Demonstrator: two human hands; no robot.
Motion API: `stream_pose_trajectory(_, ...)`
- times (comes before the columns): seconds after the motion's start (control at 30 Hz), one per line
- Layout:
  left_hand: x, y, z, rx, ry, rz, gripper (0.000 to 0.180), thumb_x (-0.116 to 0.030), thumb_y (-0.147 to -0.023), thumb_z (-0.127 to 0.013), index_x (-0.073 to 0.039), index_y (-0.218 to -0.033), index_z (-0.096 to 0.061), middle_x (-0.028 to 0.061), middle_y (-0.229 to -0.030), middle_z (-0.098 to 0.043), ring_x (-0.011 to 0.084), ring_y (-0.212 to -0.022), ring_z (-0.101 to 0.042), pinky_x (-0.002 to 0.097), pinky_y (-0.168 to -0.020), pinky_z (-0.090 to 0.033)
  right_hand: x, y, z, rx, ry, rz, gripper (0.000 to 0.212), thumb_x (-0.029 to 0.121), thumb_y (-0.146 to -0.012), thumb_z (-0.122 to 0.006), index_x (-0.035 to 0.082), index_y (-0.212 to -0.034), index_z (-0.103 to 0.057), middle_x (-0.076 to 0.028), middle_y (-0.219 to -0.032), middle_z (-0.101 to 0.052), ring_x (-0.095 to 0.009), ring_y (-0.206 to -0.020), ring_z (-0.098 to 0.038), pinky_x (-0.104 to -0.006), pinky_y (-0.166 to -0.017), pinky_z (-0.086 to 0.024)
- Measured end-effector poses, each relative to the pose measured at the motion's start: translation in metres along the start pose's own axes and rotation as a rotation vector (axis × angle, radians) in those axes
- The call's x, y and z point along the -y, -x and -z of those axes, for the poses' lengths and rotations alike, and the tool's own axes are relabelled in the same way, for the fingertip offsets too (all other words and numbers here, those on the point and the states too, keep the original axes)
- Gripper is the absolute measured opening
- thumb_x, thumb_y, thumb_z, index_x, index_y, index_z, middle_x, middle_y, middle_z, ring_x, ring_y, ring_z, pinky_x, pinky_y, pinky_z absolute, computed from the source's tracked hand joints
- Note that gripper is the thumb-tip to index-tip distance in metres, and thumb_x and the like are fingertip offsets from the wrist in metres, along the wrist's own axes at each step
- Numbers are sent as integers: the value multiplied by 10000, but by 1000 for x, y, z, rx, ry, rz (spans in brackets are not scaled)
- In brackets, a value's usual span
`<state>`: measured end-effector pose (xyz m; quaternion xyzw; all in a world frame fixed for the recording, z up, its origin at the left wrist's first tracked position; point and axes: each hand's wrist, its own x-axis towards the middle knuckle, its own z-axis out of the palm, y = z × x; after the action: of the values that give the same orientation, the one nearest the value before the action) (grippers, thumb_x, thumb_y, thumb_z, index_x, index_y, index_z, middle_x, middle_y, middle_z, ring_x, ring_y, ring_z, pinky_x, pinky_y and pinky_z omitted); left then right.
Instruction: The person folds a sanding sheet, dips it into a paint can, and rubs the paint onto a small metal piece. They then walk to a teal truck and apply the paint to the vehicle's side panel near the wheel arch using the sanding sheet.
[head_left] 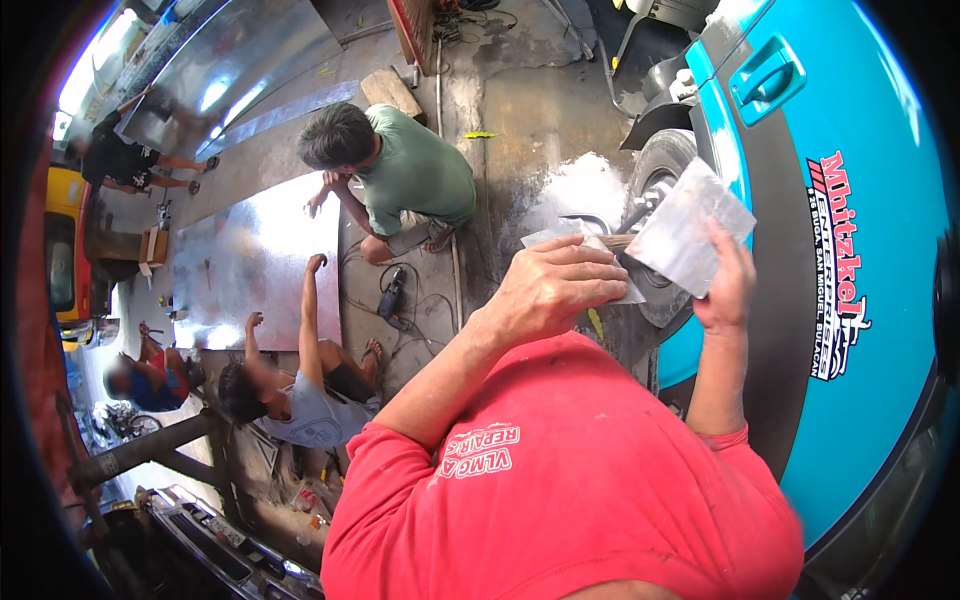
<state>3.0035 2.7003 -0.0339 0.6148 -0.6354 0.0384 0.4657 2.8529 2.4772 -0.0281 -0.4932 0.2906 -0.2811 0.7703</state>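
Observation:
My right hand [728,275] is closed on the edge of a square, flat, whitish-grey plate [690,228], its thumb and fingers on opposite faces. To its left, my left hand [555,282] is bent over a thin pale sheet [632,292], whose corners stick out past the fingers. A short brown, wooden-looking piece [616,241] shows between the left fingers and the plate; I cannot tell whether it belongs to the sheet. Both hands are raised in front of my red shirt, close to a vehicle wheel [664,160].
A teal and dark grey vehicle side [860,110] with a door handle [770,82] rises on the right. At left, two people [415,170] [300,395] crouch beside a shiny metal sheet [250,260]. A power tool [393,300] and cables lie on the floor. Others are farther left.

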Motion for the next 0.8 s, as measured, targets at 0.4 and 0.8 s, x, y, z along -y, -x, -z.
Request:
stream_pose_trajectory(0.4, 31, 7, 11, -301, -187, -24, 444, -87, -843, -731, -112, -1285, -755, 109, -1374, -718, 328, -1237, -701, 468, -1062, -588, -37, 13, -6, 401, -593, -255, 553, 280, -1148, -526, -66, -1577, -477, -226, -1455, -663, -323, -1320, -686, -521, -1088, -599)
stream_pose_trajectory(0.8, 19, 16, 38, -210, -254, 30, 407, -90, -854, -717, -172, -1243, -802, 32, -1362, -749, 258, -1281, -706, 454, -1089, -588, -28, -7, -25, 269, -400, -292, 557, 268, -1143, -533, -71, -1582, -479, -238, -1530, -622, -368, -1380, -647, -518, -1146, -553)
